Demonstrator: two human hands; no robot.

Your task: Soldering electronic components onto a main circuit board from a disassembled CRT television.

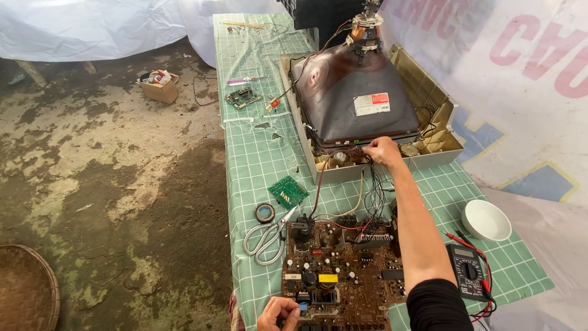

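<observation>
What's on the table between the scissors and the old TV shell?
In the head view, a small green circuit board lies on the checked cloth between the scissors and the TV shell, with a round tape roll just beside the scissors.

I saw the circuit board point(343, 270) nearest me on the tabletop point(257, 159), scissors point(266, 236) left of it, the bowl point(486, 219) right, the television point(361, 104) behind.

Wires point(367, 196) are crossing the gap between the circuit board point(343, 276) and the picture tube point(355, 98), blocking passage; scissors point(266, 236) are crowding the board's left, green tablecloth point(257, 153) beyond is lying open.
</observation>
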